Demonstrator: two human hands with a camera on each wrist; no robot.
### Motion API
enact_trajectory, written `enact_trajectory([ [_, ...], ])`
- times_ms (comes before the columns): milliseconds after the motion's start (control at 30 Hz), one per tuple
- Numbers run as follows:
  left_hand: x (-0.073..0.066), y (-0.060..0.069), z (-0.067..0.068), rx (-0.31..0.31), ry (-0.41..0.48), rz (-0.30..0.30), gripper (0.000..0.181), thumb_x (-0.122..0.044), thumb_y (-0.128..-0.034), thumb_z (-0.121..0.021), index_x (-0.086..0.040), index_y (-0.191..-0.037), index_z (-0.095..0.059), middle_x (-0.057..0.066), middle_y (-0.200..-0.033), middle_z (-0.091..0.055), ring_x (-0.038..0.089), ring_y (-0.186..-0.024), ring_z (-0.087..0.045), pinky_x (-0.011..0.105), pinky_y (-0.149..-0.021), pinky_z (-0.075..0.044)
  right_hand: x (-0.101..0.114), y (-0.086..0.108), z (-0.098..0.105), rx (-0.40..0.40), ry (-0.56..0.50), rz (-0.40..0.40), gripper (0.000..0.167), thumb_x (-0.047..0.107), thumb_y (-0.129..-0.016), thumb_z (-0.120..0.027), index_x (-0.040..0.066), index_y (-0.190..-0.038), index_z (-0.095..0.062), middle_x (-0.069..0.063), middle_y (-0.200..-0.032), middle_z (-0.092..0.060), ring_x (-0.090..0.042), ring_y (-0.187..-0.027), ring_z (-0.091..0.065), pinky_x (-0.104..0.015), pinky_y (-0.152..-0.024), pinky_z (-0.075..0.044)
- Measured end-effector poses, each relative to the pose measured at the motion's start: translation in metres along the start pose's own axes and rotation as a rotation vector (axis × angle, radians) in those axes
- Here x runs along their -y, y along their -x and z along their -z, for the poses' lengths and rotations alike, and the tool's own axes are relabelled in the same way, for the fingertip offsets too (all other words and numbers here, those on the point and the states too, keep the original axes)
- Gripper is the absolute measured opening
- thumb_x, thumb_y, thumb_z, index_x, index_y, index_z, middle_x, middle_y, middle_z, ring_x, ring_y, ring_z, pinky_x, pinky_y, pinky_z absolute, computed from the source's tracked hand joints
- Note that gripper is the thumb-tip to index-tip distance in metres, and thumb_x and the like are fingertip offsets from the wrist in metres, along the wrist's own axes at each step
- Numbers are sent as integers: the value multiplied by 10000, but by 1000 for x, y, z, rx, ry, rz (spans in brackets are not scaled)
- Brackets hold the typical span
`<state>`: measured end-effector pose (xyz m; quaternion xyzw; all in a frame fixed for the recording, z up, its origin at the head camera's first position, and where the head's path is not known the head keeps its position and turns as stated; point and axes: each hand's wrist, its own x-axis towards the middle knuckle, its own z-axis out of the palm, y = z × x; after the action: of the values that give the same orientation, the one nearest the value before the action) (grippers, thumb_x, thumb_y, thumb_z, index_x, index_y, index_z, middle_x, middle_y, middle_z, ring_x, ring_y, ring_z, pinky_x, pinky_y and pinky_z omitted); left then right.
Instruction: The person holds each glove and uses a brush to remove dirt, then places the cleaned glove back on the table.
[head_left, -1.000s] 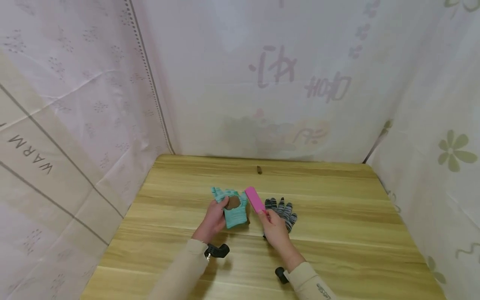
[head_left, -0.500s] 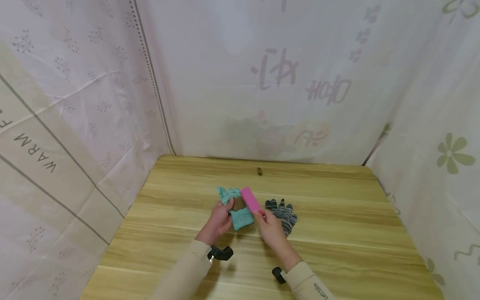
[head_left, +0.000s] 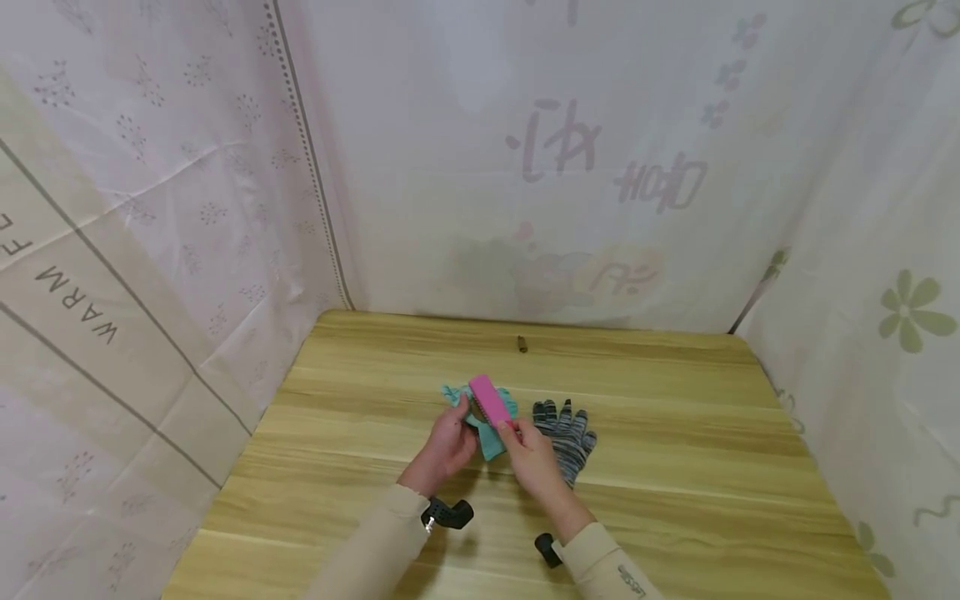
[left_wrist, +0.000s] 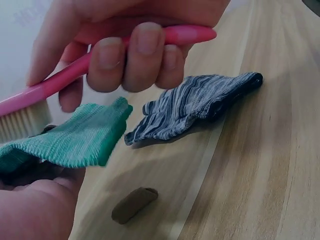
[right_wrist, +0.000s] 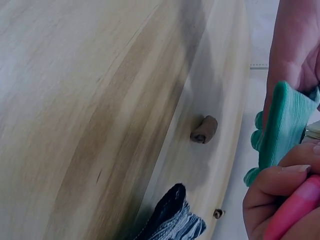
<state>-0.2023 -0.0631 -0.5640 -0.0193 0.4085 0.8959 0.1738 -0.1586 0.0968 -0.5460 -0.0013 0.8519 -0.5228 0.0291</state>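
Pink brush [head_left: 489,397]: held in the air above the worktop [head_left: 360,400], over the green glove [head_left: 492,448]; its long axis is slanted in the head view, the bristled end pointed to the upper left, away from the body, and the handle end to the lower right.
Bristles [left_wrist: 25,122]: turned downward, toward the green glove; whether it is touched by them cannot be told.
Right hand [head_left: 534,458]: curled round the brush handle [left_wrist: 192,34], whose tip is left jutting out past the fingers in the left wrist view.
Left hand [head_left: 448,442]: the green glove is pinched, with the thumb laid on top.
Green glove: raised off the worktop and partly covered by the brush; some of its finger ends are pointed to the upper left in the head view.
Striped glove [head_left: 572,440]: laid on the worktop just beside the right hand, its fingers pointed toward the back edge.
Brown rolls: one [head_left: 522,344] is set near the back edge; another [right_wrist: 204,130] is seen on the worktop in both wrist views.
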Motion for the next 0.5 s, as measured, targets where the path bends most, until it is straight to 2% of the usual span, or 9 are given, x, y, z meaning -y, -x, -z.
enact_trajectory([
  [100,2,1,-1,22,-22,-7,500,-458,-1088,-280,-86,-1350,-487,-49,-1263,-591,52,-1189,-516,209,-1033,-423,2,0,-1,2,-6,15,351,422,-1047,-535,90,-1061,-648,16,-677,-457,-129,-570,-411,-261,-507,-346],
  [200,5,0,-3,36,-20,-13,662,-489,-1081,-226,-23,-1547,-282,80,-1532,-426,127,-1384,-389,251,-1180,-311,3,1,-4,16,-7,19,355,441,-1048,-523,106,-1058,-639,17,-688,-466,-127,-580,-421,-260,-514,-355],
  [300,7,-3,-4,54,-15,-7,704,-502,-1078,-166,-23,-1595,-161,150,-1647,-214,196,-1487,-221,315,-1265,-148,2,1,-7,23,-7,17,362,458,-1046,-517,117,-1065,-638,16,-693,-469,-127,-588,-424,-256,-523,-360],
  [400,9,-4,-5,50,-18,-4,688,-491,-1083,-102,-48,-1609,-129,162,-1671,-134,235,-1533,-116,367,-1286,-54,2,0,-8,28,-15,13,381,475,-1043,-513,119,-1088,-640,12,-702,-470,-130,-593,-424,-258,-524,-363],
  [500,10,-4,-5,57,-26,1,683,-481,-1083,-36,-58,-1616,-101,155,-1686,-96,257,-1556,-52,390,-1288,-23,3,0,-9,35,-35,6,395,483,-1042,-509,114,-1095,-638,8,-719,-472,-134,-607,-425,-259,-532,-363],
])
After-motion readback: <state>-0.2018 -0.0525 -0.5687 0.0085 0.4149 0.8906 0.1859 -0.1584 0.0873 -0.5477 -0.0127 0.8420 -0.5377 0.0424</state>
